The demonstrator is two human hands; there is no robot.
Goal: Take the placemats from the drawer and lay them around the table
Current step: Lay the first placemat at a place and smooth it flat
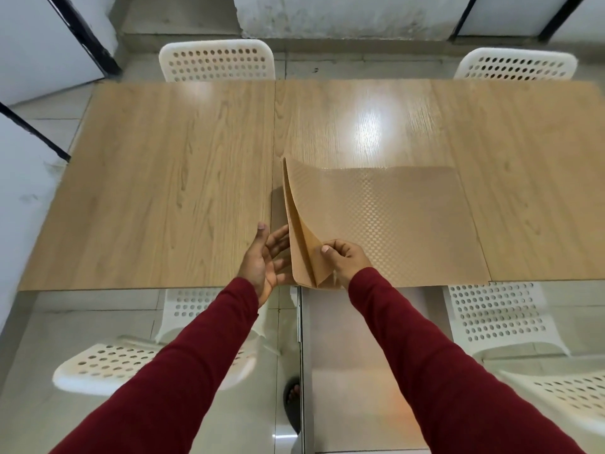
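A stack of tan woven placemats (386,221) lies on the wooden table (147,178) near its front edge, right of the middle seam. My right hand (343,260) pinches the near left corner of the upper mats and lifts it, so the left edges fan upward. My left hand (266,257) is beside that raised corner with fingers spread and relaxed, its fingertips reaching toward or under the lifted layers; whether they touch the mats is unclear.
White perforated chairs stand around the table: two at the far side (217,62) (515,65), two at the near side (497,319) (137,358). Glass panels with black frames (88,37) line the left. The floor is glossy tile.
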